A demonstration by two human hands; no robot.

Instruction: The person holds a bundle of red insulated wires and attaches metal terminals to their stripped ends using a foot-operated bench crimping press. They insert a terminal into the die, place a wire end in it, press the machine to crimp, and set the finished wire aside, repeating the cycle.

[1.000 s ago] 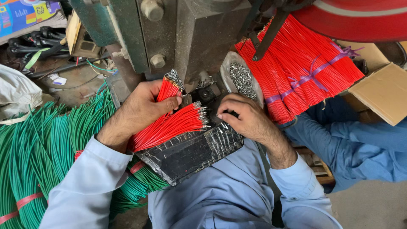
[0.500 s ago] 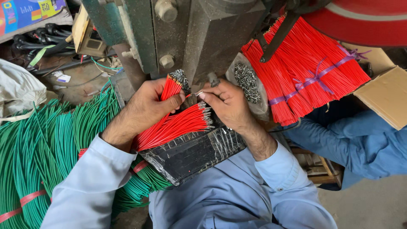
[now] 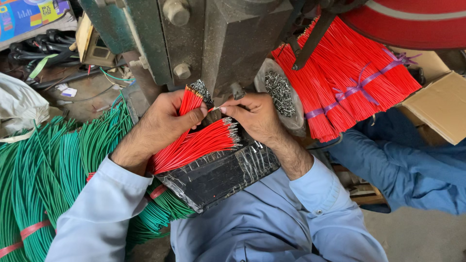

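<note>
My left hand (image 3: 162,123) grips a bunch of short red wires (image 3: 190,100) upright against the base of a grey-green press machine (image 3: 213,43). My right hand (image 3: 252,116) pinches one single red wire (image 3: 216,108) by its end, right next to the left thumb. A second fan of red wires with metal tips (image 3: 201,143) lies on a black tape-wrapped tray (image 3: 221,177) under both hands.
Bundles of green wire (image 3: 53,170) tied with red tape lie at the left. A large bundle of red wire (image 3: 352,82) with purple ties lies at the right, beside a cardboard box (image 3: 439,109). A bag of small metal terminals (image 3: 279,92) sits behind my right hand.
My right hand has moved up from the tray to the left hand and now pinches a single wire. The left hand keeps its bunch in place.
</note>
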